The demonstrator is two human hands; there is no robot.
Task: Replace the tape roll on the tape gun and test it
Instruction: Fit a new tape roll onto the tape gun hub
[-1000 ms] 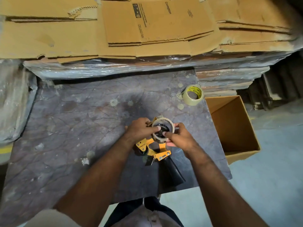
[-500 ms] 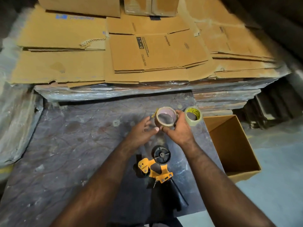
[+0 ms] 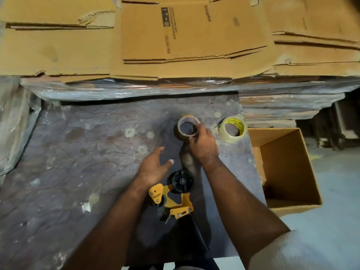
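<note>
Our right hand [image 3: 203,145] has its fingers [image 3: 196,131] closed on the rim of the spent roll [image 3: 187,128], a thin brown ring of cardboard, which a second ago sat on the tape gun [image 3: 172,195] and now rests on the counter [image 3: 78,152] beyond it; the black hub [image 3: 182,181] is bare, so removal looks done; our left hand [image 3: 153,168] hovers open and empty beside the hub; just right of our fingers waits the fresh roll [image 3: 232,129], glossy and clear with a yellow core; the counter is mottled, veined stone.
</note>
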